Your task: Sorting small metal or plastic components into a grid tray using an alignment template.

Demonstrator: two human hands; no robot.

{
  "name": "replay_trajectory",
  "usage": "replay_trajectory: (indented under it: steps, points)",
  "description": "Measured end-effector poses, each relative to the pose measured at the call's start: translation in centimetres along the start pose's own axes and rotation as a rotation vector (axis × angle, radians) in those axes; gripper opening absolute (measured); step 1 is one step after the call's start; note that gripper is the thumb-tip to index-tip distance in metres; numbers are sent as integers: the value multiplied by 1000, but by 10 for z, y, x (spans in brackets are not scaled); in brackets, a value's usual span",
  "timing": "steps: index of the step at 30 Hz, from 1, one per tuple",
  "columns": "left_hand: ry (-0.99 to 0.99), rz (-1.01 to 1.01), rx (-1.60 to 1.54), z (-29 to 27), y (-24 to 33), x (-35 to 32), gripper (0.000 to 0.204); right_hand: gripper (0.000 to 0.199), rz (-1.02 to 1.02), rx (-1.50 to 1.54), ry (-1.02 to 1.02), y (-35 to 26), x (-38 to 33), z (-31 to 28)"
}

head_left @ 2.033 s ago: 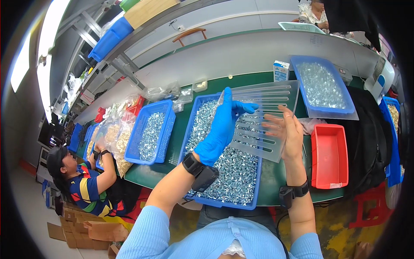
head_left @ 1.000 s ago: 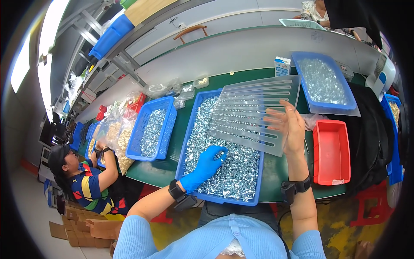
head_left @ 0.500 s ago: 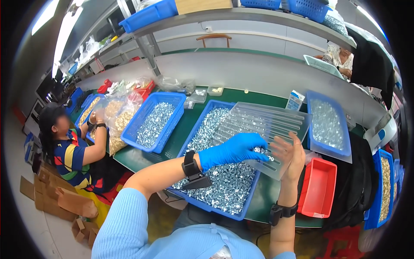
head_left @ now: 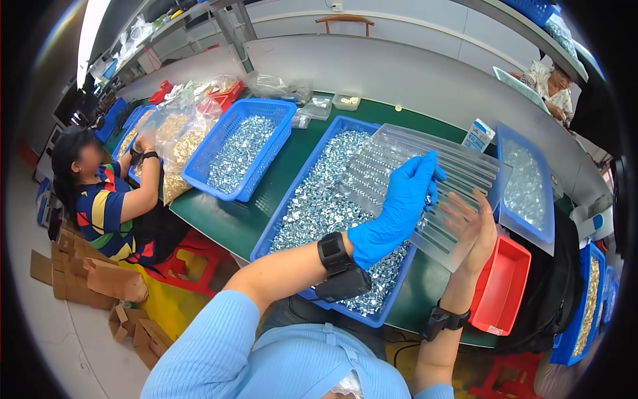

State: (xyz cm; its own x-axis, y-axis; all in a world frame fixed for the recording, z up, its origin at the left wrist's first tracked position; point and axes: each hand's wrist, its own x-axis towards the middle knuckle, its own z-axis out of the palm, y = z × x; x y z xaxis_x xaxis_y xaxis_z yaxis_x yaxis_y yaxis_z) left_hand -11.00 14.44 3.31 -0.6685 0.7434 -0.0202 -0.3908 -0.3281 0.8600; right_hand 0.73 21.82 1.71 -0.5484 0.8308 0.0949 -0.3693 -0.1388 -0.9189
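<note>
Hands both on the clear tray (head_left: pixel 425 176) tilted over the blue bin (head_left: pixel 312 199): gloved left hand (head_left: pixel 399 209) spread flat on top, bare right hand (head_left: pixel 473 226) propping its near edge, fingers open.

The gloved left hand (head_left: pixel 399 213) rests on a clear ridged tray (head_left: pixel 435 176) that the bare right hand (head_left: pixel 473 229) supports.

Green table (head_left: pixel 266 206) under blue bins (head_left: pixel 242 149)
</note>
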Motion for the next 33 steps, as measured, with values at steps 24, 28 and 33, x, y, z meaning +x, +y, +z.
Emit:
replay_trajectory:
  steps: [24,28,33]
  points:
    - [189,102,-200,-20,7,-8,46,55,-26,0,-29,3,5,-4]
    - [-120,220,-60,-11,-6,-5,50,53,-9,60,-19,9,-1,-11]
    - [-303,-3,204,-25,15,-21,51,50,8,128,-24,13,-5,-10]
